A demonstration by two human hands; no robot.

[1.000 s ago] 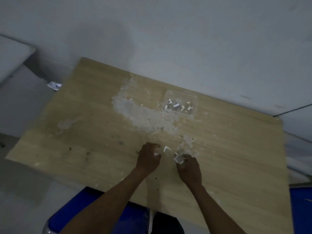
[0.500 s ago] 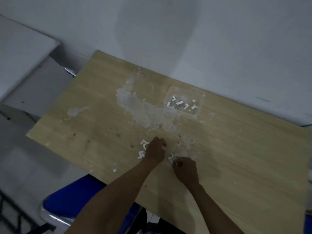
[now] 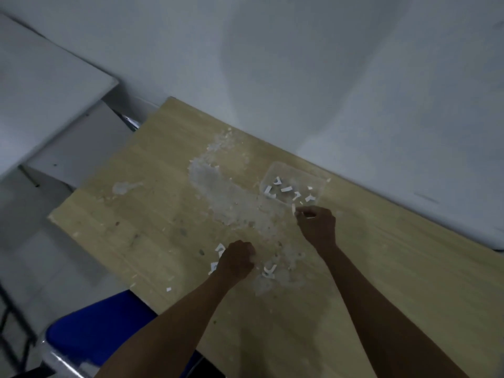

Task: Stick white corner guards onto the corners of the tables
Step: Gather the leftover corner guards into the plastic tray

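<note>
1. Step in hand, by the look of it: fetching and readying guards, not yet sticking any; no corner of the wooden worktop in view wearing one, the far left corner and near left corner both bare.
2. Right hand reaching up to the near edge of the clear plastic tray, grip pinched together on a small white piece, probably a guard or its backing paper; too dim and small to tell which.
3. Left hand curled into a loose fist low on the worktop, knuckles up; whether anything sits inside the grip cannot be told.
4. Whereabouts of the task's things: several white corner guards lying loose inside the tray; 1 curved guard on the worktop just right of the left hand; white scraps just left of that hand, 1 more scrap near the front edge.
5. Pale flaky residue smeared across the middle of the worktop, running between tray and hands.
6. Blue chair seat below the front edge, well apart from the work.
7. Next move calling for: a clean peel of the backing, adhesive kept off the residue, then a carry to a bare corner, guard squared to both edges before pressing down.
</note>
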